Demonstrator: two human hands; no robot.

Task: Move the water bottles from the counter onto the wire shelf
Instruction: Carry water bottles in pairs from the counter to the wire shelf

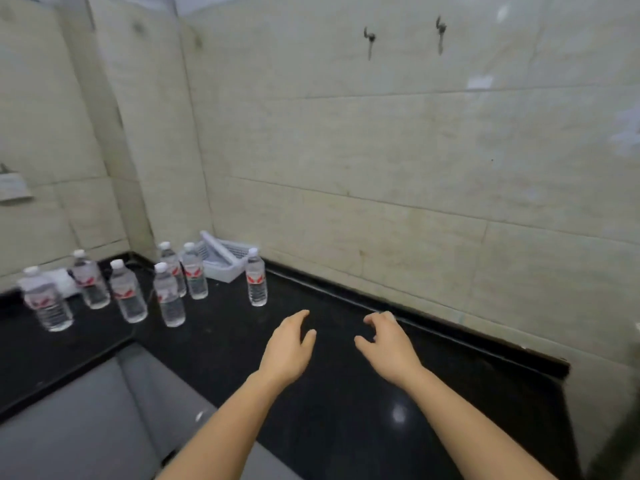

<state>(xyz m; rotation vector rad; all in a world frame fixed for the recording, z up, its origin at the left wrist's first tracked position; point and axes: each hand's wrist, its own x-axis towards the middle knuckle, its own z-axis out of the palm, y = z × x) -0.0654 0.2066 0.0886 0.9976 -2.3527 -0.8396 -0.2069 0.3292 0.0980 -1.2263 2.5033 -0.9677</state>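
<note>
Several clear water bottles with white caps and red-and-white labels stand upright on the black counter. One bottle stands alone, nearest my hands; a cluster stands further left, with another bottle at the far left. My left hand hovers over the counter below and right of the lone bottle, fingers apart and empty. To its right my right hand is also empty, with its fingers curled loosely. No wire shelf is in view.
A white plastic basket sits in the counter corner behind the bottles. Tiled walls rise behind and to the left, with two hooks high up. A grey floor lies below the L-shaped counter's front edge.
</note>
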